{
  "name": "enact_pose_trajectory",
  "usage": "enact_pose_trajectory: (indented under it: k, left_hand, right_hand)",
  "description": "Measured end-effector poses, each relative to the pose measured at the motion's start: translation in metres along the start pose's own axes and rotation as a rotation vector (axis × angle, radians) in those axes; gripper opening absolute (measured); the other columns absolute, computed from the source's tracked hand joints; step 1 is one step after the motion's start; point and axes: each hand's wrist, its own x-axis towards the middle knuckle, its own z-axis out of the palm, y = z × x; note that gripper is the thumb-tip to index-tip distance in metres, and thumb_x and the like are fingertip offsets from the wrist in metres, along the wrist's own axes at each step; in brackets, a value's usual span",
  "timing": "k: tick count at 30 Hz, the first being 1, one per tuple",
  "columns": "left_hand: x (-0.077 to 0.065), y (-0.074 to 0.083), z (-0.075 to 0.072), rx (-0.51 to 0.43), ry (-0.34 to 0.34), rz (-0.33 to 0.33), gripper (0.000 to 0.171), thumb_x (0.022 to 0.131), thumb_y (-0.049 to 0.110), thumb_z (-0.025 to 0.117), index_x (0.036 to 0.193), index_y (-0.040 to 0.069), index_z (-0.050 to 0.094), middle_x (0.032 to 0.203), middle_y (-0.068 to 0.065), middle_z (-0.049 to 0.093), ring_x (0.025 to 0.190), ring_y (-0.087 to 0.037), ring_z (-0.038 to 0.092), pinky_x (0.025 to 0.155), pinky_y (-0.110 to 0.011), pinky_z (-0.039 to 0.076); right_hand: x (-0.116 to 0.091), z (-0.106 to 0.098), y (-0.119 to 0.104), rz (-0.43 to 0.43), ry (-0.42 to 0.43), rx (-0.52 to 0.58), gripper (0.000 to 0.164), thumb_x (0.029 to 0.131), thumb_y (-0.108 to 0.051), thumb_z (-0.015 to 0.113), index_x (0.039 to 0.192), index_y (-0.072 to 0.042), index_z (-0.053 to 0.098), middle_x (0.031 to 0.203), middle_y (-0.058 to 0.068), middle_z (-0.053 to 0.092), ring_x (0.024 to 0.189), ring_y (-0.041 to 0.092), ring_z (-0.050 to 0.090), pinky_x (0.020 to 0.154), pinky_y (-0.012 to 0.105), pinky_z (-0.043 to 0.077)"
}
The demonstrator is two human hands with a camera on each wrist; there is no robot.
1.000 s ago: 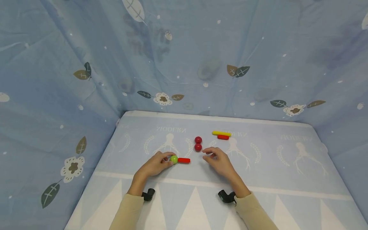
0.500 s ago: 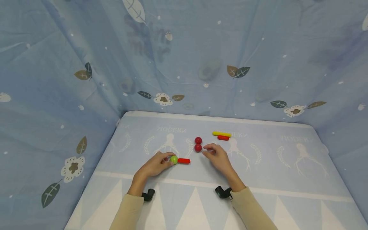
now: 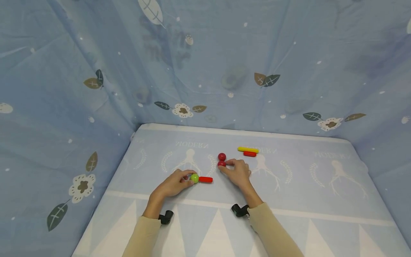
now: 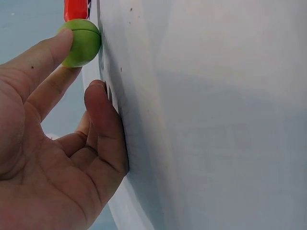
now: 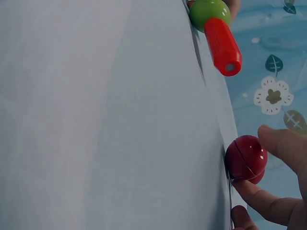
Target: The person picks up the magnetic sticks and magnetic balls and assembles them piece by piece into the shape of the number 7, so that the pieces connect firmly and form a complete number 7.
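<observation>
Left hand (image 3: 173, 184): I pinch the green ball (image 3: 194, 178), red stick (image 3: 206, 179) at its right.
Right hand (image 3: 238, 173): I pinch the nearer red ball (image 5: 243, 158).
Farther red ball (image 3: 222, 156): just behind that one.
Yellow stick (image 3: 248, 150): farthest, beside a second red stick (image 3: 249, 154).

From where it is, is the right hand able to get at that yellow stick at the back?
Probably yes, if the right hand reaches forward: a red stick lies close along the near side of the yellow stick, but the yellow one's far side looks free.
</observation>
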Motion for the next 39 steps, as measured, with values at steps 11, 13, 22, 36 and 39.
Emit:
enact_pose_trajectory:
  k: [11,13,22,36,39]
  left_hand:
    - [0.0,0.001,0.0,0.002,-0.003,0.005,0.035,0.098,0.02,0.067,0.132,0.018,0.065,0.101,-0.004,0.055,0.088,-0.019,0.047,0.078,-0.039,0.043]
    - [0.0,0.0,0.0,0.0,-0.004,0.006,0.035,0.098,0.02,0.067,0.132,0.019,0.065,0.1,-0.004,0.055,0.088,-0.019,0.047,0.078,-0.039,0.043]
    - [0.0,0.0,0.0,-0.002,-0.003,-0.003,0.035,0.098,0.02,0.067,0.133,0.019,0.064,0.1,-0.004,0.054,0.087,-0.019,0.046,0.075,-0.038,0.042]
    - [-0.001,0.002,-0.001,0.001,-0.006,-0.019,0.037,0.098,0.02,0.066,0.135,0.018,0.063,0.101,-0.004,0.052,0.086,-0.019,0.045,0.075,-0.038,0.041]
    - [-0.002,0.002,-0.001,0.001,-0.004,-0.02,0.037,0.098,0.02,0.066,0.135,0.018,0.063,0.1,-0.004,0.052,0.086,-0.019,0.045,0.074,-0.038,0.04]
  right_hand:
    - [0.001,0.0,-0.001,0.003,-0.011,-0.023,0.035,0.085,-0.04,0.079,0.106,-0.012,0.077,0.113,0.011,0.061,0.106,0.036,0.048,0.088,0.058,0.03]
    - [0.0,0.0,-0.001,-0.001,-0.015,-0.022,0.034,0.085,-0.039,0.079,0.106,-0.013,0.077,0.113,0.011,0.061,0.107,0.036,0.048,0.088,0.058,0.031]
    - [-0.009,-0.01,-0.003,-0.047,-0.06,0.043,0.03,0.085,-0.032,0.08,0.107,-0.013,0.076,0.11,0.01,0.061,0.105,0.031,0.049,0.085,0.052,0.038]
    - [-0.028,-0.018,0.002,-0.078,-0.158,0.148,0.029,0.085,-0.027,0.082,0.112,-0.019,0.075,0.11,0.006,0.059,0.104,0.026,0.05,0.085,0.043,0.044]
    - [-0.031,-0.017,0.003,-0.09,-0.171,0.156,0.028,0.084,-0.026,0.082,0.11,-0.02,0.075,0.11,0.006,0.059,0.104,0.026,0.05,0.085,0.043,0.044]
